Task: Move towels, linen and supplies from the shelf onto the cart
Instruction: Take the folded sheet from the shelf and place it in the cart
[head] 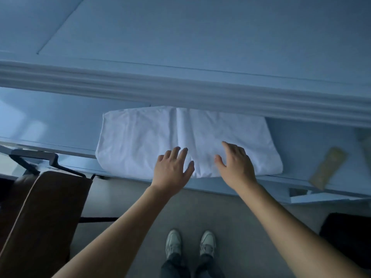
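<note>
**Left hand [172, 167] and right hand [234, 163] spread open over folded white linen sheet [160, 137]**

Head view: Both hands are open, palms down, and hold nothing. The left hand has its fingers straight and slightly fanned, thumb out to the side, its fingertips over the front edge of the linen. The right hand reaches a little further in, fingers close together and gently bent, thumb pointing toward the left hand. Whether either hand actually touches the cloth cannot be told. Both bare forearms stretch forward from the bottom corners of the frame and draw together, so the hands sit just beside each other near the middle of the bundle.

The linen lies flat on a pale blue shelf [60, 125], its back edge tucked under a moulded blue ledge [180, 89] and its front edge at the shelf's lip. A flat tan packet [329, 167] lies on the same shelf, well apart to the right. To the left stand a black metal frame [34, 159] and a brown padded panel with pale piping [46, 217]. Below, two white trainers [173, 243] stand on the grey floor [140, 197].
</note>
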Demonstrator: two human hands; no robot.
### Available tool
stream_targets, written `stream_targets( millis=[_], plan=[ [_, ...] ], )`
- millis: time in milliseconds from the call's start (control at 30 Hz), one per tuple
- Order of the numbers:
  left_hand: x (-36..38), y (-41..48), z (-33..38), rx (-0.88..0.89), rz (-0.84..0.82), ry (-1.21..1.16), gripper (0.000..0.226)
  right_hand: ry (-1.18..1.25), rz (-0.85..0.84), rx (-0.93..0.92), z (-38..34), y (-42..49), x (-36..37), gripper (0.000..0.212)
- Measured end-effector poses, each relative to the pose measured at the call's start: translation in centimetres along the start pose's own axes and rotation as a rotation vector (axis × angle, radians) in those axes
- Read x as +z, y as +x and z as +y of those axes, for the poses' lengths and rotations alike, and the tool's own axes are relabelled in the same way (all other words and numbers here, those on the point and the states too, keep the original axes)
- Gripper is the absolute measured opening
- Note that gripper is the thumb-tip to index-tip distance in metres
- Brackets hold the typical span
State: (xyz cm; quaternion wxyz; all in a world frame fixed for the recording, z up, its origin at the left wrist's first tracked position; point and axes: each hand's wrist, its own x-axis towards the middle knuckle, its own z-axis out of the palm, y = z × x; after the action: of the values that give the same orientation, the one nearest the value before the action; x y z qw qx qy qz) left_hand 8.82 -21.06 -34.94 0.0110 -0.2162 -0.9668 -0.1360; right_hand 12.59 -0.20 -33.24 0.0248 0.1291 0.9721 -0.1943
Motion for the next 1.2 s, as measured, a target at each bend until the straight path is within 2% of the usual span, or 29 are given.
stream_targets(
  millis=[167,300,533,667,767,833,967,1200],
  plan=[
    [5.9,1.4,0.4,0.036,-0.044,-0.025,0.057,-0.081,0.018,0.077,6.0,2.2,4.5,0.061],
    [9.6,1.1,-0.1,0.051,-0.029,-0.002,0.055,-0.098,0.012,0.060,9.3,2.0,8.2,0.070],
    [11.1,0.7,1.1,-0.039,-0.003,0.034,0.059,-0.043,0.077,0.048,10.2,2.2,8.9,0.066],
    [10.8,1.1,2.4,-0.136,-0.028,0.001,0.061,-0.043,0.061,-0.017,12.3,2.6,7.3,0.054],
    [10.9,1.1,3.8,-0.198,-0.039,-0.011,0.064,-0.016,0.192,0.066,15.3,2.1,6.2,0.047],
    [11.3,0.9,4.7,-0.235,-0.005,-0.019,0.064,-0.010,0.240,0.156,17.2,1.7,5.4,0.050],
    [12.5,0.6,4.9,-0.219,0.041,0.003,0.061,0.100,0.188,0.361,19.6,2.2,4.4,0.063],
    [13.1,0.7,4.6,-0.237,0.092,-0.035,0.062,0.339,0.115,0.344,21.1,3.4,3.5,0.064]
  ],
)
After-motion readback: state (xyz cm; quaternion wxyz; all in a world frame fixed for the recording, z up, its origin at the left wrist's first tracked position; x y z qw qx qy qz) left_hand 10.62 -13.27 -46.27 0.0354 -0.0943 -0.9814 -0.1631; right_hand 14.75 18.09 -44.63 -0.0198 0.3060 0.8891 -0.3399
